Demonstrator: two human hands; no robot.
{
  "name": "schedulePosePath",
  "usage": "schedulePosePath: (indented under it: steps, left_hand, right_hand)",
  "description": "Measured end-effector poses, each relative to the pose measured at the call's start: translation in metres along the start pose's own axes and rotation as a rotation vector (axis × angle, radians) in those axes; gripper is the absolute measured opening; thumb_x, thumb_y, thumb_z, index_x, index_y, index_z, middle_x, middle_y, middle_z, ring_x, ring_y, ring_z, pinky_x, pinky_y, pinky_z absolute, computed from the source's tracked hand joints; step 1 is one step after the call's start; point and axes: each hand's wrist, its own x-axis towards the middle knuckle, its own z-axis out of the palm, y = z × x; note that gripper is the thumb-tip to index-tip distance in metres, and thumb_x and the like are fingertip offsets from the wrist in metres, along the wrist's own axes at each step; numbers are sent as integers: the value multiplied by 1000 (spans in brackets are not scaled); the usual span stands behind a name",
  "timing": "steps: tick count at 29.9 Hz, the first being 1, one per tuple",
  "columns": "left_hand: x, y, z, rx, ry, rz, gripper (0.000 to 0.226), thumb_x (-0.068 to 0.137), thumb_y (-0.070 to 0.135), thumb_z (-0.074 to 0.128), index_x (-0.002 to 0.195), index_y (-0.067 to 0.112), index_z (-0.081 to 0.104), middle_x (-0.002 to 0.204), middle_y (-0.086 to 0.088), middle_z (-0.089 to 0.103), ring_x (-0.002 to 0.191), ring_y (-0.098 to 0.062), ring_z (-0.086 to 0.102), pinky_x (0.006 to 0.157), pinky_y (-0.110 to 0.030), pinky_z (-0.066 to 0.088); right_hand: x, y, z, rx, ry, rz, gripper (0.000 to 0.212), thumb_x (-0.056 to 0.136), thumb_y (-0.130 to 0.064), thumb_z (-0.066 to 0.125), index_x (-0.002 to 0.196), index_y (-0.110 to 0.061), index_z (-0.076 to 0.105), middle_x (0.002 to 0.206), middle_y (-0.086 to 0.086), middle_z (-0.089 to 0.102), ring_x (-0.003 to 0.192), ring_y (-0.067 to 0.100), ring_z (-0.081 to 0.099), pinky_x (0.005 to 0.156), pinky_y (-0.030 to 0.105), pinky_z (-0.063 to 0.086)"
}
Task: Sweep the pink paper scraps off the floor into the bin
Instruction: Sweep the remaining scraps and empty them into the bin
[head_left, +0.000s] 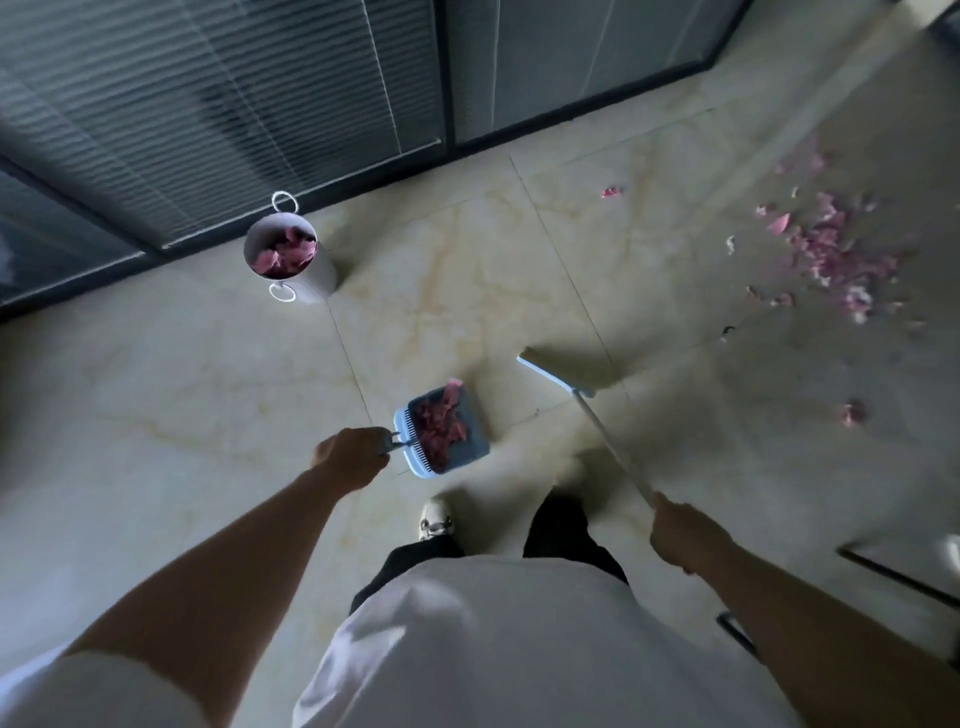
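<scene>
Left hand (349, 457) grips dustpan (444, 436); right hand (678, 532) grips broom (582, 400).

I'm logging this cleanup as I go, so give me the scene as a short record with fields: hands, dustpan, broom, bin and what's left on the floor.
left hand: grips the dustpan handle
right hand: grips the broom handle
dustpan: blue, loaded with pink scraps, not yet emptied
broom: head near the floor, right of the dustpan
bin: white, open, by the glass wall, already holds pink scraps
scrap pile: still on the floor, far right
stray scraps: a few apart from the pile
</scene>
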Motion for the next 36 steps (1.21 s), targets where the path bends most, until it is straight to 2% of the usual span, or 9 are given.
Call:
schedulePosePath:
  steps: [3, 6, 11, 15, 16, 20, 24, 31, 36]
  left_hand:
    - [-2, -19, 10, 39, -59, 62, 31, 95, 32, 49, 124, 36, 58, 129, 10, 62, 121, -19, 56, 89, -29, 45]
    - [1, -28, 17, 61, -88, 116, 31, 95, 32, 49, 124, 35, 58, 130, 10, 61, 121, -18, 55, 91, -30, 45]
    - [6, -26, 30, 25, -114, 148, 32, 93, 29, 46, 122, 37, 57, 128, 7, 62, 118, -21, 58, 92, -33, 47]
    - [9, -9, 36, 50, -106, 193, 33, 93, 24, 43, 120, 34, 58, 123, 2, 64, 113, -24, 60, 92, -35, 50]
    - [9, -5, 37, 51, -105, 196, 33, 93, 24, 43, 121, 34, 58, 124, 2, 63, 114, -24, 60, 93, -35, 49]
    - [15, 5, 36, 65, -126, 208, 30, 93, 23, 44, 118, 30, 58, 125, 0, 63, 114, -27, 59, 93, -37, 48]
    - [18, 10, 36, 94, -116, 233, 30, 95, 22, 44, 120, 29, 59, 125, 0, 62, 114, -26, 59, 92, -37, 49]
    - [14, 8, 35, 44, -134, 231, 31, 94, 24, 44, 121, 31, 58, 122, -1, 64, 110, -26, 61, 91, -36, 50]
    - [13, 5, 41, 17, -141, 197, 31, 93, 22, 43, 120, 30, 57, 120, -2, 64, 108, -26, 61, 90, -36, 51]
  right_hand:
    - [-39, -22, 36, 156, -59, 69, 57, 96, -16, 35, 151, -14, 20, 96, 7, 60, 63, 17, 59, 47, 25, 48]
    - [-66, -39, 65, 266, -101, 106, 51, 96, -13, 35, 146, -10, 28, 85, 5, 55, 56, 16, 56, 39, 21, 40]
    - [-87, -65, 104, 462, -145, 156, 44, 96, -17, 36, 140, -12, 33, 96, 10, 56, 58, 19, 55, 41, 22, 43]
    - [-96, -98, 125, 555, -174, 103, 39, 94, -17, 41, 133, -9, 41, 107, 10, 55, 66, 16, 50, 45, 21, 37]
    - [-100, -103, 126, 594, -179, 81, 35, 93, -17, 43, 126, -8, 45, 103, 10, 56, 63, 14, 47, 46, 21, 35]
    - [-122, -95, 116, 954, -195, 157, 7, 87, -9, 48, 89, -9, 55, 54, 6, 43, 35, 13, 36, 41, 17, 27]
    - [-147, -88, 113, 1037, -168, 181, 13, 88, -11, 48, 78, -11, 55, 48, 3, 41, 31, 12, 31, 41, 17, 24]
    - [-136, -94, 120, 999, -65, 187, 5, 89, -11, 46, 88, -10, 51, 62, 3, 43, 49, 17, 36, 47, 22, 27]
    - [-112, -112, 112, 1037, -126, 254, 18, 89, -11, 42, 104, -11, 52, 64, 6, 44, 44, 17, 40, 38, 16, 29]
